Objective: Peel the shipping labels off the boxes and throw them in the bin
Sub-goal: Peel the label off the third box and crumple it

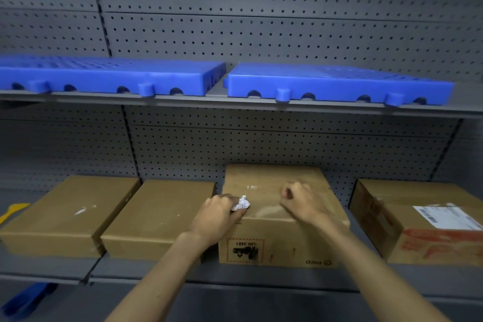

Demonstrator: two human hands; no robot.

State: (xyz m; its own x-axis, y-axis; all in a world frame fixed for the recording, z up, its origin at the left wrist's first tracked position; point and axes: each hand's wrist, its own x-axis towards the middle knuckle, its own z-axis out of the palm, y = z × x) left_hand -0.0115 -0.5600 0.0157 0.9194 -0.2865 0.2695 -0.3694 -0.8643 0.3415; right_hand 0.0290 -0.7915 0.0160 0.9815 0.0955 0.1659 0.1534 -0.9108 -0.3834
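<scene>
Several brown cardboard boxes stand in a row on the lower shelf. My left hand (219,214) grips a crumpled white label (241,203) at the front left edge of the tall middle box (264,240). My right hand (303,202) rests on top of that box with its fingers curled, and it is motion-blurred. A pale scuffed patch shows on the box top between my hands. The box at the right (407,230) carries a white shipping label (448,217) on its top. The two flat boxes at the left (65,209) (156,214) show only small white scraps. No bin is in view.
Two blue plastic pallet tiles (112,76) (337,83) lie on the upper shelf. A grey pegboard backs both shelves. A yellow scraper handle (13,210) pokes in at the far left. A blue object (28,300) lies below the shelf edge at the bottom left.
</scene>
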